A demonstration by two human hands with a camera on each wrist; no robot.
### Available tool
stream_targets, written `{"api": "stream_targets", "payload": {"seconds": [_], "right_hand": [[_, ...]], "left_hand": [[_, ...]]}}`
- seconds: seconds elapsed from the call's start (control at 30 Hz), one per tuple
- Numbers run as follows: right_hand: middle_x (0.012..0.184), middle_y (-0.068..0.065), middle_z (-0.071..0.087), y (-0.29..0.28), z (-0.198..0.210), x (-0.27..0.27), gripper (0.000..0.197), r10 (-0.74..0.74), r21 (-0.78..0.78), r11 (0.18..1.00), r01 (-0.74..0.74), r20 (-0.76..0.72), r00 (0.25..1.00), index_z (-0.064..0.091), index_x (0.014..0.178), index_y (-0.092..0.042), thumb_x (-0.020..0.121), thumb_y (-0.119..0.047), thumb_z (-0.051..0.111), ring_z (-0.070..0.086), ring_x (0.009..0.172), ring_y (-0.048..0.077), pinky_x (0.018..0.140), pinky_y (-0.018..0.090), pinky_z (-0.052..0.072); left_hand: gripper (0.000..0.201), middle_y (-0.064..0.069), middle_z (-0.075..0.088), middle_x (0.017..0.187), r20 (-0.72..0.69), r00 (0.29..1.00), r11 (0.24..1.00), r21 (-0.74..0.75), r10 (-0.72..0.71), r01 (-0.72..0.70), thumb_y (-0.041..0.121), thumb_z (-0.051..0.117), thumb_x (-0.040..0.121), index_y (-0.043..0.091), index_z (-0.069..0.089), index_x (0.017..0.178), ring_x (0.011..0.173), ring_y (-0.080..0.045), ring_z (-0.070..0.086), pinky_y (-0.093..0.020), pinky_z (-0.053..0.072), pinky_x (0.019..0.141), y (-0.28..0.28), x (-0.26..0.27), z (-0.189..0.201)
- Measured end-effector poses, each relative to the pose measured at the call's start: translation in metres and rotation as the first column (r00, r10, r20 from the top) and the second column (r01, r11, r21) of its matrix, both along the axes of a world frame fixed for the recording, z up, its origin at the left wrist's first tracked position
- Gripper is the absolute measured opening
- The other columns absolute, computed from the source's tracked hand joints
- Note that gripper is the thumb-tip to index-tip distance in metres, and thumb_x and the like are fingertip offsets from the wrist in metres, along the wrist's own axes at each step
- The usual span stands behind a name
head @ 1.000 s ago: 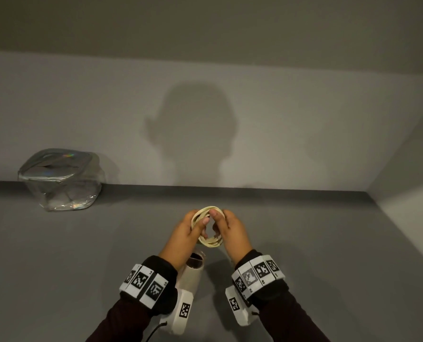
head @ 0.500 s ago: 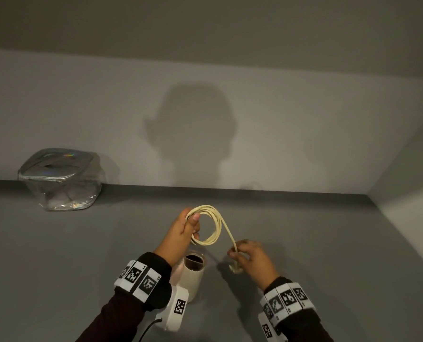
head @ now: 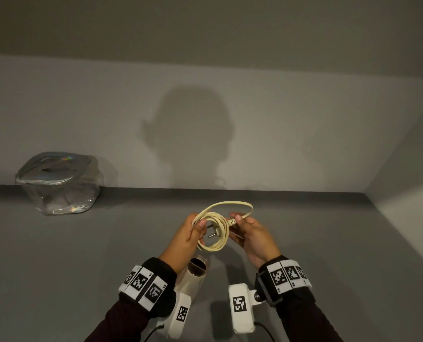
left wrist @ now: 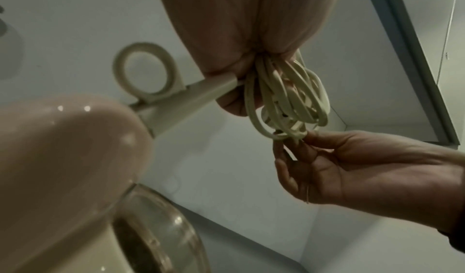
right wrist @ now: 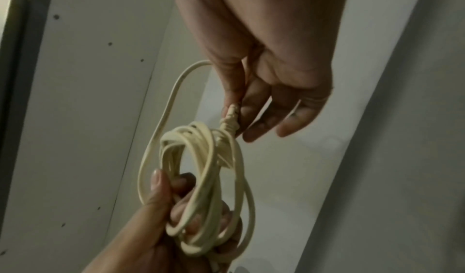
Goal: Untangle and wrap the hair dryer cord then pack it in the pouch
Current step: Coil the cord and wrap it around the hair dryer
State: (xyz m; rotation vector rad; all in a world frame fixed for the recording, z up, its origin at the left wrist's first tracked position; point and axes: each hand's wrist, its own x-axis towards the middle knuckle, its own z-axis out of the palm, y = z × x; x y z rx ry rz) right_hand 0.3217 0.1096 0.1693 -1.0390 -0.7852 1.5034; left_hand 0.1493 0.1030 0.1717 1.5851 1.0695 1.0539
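A cream cord (head: 215,245) is coiled in several loops above the grey table. My left hand (head: 189,235) grips the coil (right wrist: 198,195) between thumb and curled fingers. My right hand (head: 248,230) pinches the cord's end just behind the plug (head: 216,230), whose two metal pins point left through the coil. One wider loop (head: 232,204) arcs over both hands. The beige hair dryer (head: 193,275) lies on the table under my left wrist, nozzle facing away, and its hanging ring (left wrist: 143,68) shows in the left wrist view. The clear pouch (head: 59,183) sits at the back left against the wall.
The grey table (head: 82,255) meets a wall at the back and a side wall (head: 407,218) on the right. Bare surface lies between the hands and the pouch.
My right hand had drawn the cord's end down to the right, then rose back to the coil, laying on another loop. The plug now pokes through the coil.
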Motion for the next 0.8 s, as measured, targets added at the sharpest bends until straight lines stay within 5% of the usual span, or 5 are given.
{"api": "stream_targets", "payload": {"seconds": [0.33,0.5,0.57,0.67,0.8], "right_hand": [[0.072,0.001,0.071,0.002,-0.005,-0.009,0.022,0.124,-0.107,0.984,-0.142,-0.157,0.980,0.061,0.098,-0.009,0.090,-0.017,0.043,0.064,0.063,0.013,0.059,0.025,0.054],[0.073,0.005,0.068,-0.012,0.009,-0.023,0.039,0.258,-0.065,0.958,-0.278,-0.216,0.942,0.058,0.106,-0.011,0.093,-0.037,0.033,0.062,0.073,0.020,0.077,0.036,0.047],[0.082,0.004,0.067,-0.018,0.014,-0.025,0.038,0.292,-0.055,0.953,-0.299,-0.107,0.950,0.055,0.114,-0.014,0.090,-0.040,0.042,0.061,0.082,0.020,0.080,0.036,0.045],[0.087,0.002,0.063,-0.021,0.014,-0.031,0.048,0.253,-0.053,0.967,-0.248,0.140,0.957,0.050,0.120,-0.014,0.076,-0.018,0.068,0.061,0.089,0.020,0.077,0.032,0.048],[0.091,0.005,0.060,-0.022,0.017,-0.033,0.044,0.197,-0.092,0.979,-0.179,0.256,0.946,0.050,0.114,-0.017,0.076,-0.005,0.067,0.062,0.082,0.020,0.070,0.033,0.052]], "left_hand": [[0.016,0.004,0.058,0.083,-0.046,0.999,0.999,0.047,-0.001,0.003,0.029,0.034,0.095,0.025,0.049,0.094,0.073,0.007,0.059,-0.009,0.046,0.066,0.001,0.004,0.000],[0.014,0.002,0.054,0.081,-0.013,0.997,0.997,0.012,0.077,-0.076,0.033,0.033,0.095,0.035,0.046,0.091,0.073,-0.006,0.053,-0.010,0.046,0.060,0.005,0.006,0.006],[0.013,0.002,0.054,0.083,-0.005,0.995,0.995,0.007,0.100,-0.100,0.033,0.033,0.095,0.036,0.045,0.092,0.077,-0.009,0.054,-0.015,0.045,0.064,0.005,0.005,0.008],[0.013,0.007,0.055,0.086,-0.008,0.994,0.994,0.003,0.107,-0.107,0.032,0.033,0.096,0.030,0.045,0.101,0.084,-0.005,0.055,-0.015,0.040,0.067,0.001,0.010,0.008],[0.014,0.005,0.052,0.080,-0.009,0.988,0.987,0.049,0.156,-0.155,0.030,0.034,0.095,0.027,0.047,0.099,0.074,-0.004,0.053,-0.013,0.041,0.063,0.001,0.014,0.006]]}}
